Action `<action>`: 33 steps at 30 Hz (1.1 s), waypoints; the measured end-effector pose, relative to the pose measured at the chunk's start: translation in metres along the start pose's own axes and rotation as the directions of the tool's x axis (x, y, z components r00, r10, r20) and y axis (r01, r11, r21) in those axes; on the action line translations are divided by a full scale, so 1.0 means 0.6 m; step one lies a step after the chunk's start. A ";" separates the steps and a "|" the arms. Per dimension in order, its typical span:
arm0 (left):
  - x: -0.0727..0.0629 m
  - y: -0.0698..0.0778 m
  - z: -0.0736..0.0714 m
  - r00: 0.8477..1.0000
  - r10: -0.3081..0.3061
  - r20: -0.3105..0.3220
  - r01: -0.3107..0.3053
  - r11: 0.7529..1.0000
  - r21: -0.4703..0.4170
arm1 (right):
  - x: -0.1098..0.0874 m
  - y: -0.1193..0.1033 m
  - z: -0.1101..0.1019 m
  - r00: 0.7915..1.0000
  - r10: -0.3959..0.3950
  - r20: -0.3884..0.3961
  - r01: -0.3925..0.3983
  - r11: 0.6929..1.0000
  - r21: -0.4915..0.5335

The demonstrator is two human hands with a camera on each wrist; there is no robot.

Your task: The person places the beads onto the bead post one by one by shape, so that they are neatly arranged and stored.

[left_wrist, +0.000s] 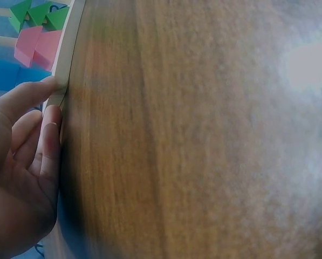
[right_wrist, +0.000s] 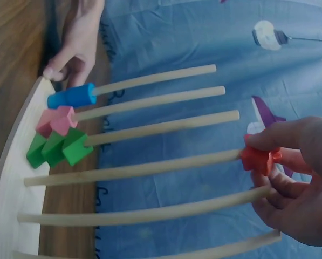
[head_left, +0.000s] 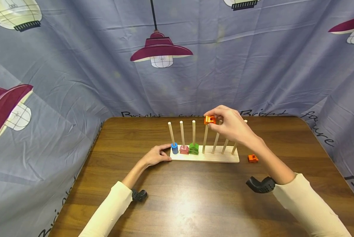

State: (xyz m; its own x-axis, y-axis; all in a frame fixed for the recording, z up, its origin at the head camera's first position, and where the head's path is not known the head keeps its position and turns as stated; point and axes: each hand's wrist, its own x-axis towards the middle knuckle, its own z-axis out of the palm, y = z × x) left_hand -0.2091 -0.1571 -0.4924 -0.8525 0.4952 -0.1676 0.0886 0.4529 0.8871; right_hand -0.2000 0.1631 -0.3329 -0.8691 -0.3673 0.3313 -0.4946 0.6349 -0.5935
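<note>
A wooden peg board (head_left: pixel 206 158) with a row of upright pegs lies on the table. My left hand (head_left: pixel 155 155) grips its left end, the thumb at the front edge in the left wrist view. Blue blocks (head_left: pixel 174 148) are on the leftmost peg, pink blocks (head_left: pixel 184 150) on the second and green blocks (head_left: pixel 193 149) on the third. Over the fourth peg (right_wrist: pixel 134 168), my right hand (head_left: pixel 230 124) pinches an orange block (head_left: pixel 209 119) between thumb and fingers. The block is right at that peg's tip (right_wrist: pixel 233 156). The pegs farther right are bare, partly hidden behind the right hand.
Another orange block (head_left: pixel 252 158) lies on the wooden table (head_left: pixel 189 204), just right of the board. A grey-blue curtain (head_left: pixel 194 82) printed with lamps hangs behind and at both sides. Black wrist-worn devices (head_left: pixel 261 185) sit at both sleeves.
</note>
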 end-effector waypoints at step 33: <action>0.019 -0.037 0.003 1.000 -0.012 -0.005 0.012 1.000 -0.004 | -0.095 0.124 0.221 0.887 0.454 -0.087 -0.338 0.766 0.546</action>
State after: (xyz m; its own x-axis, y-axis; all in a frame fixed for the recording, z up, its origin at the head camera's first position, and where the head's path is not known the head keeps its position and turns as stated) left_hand -0.2198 -0.1605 -0.5148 -0.8561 0.4860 -0.1756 0.0768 0.4558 0.8868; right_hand -0.1863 0.1411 -0.4933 -0.9958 0.0215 0.0886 -0.0809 0.2398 -0.9674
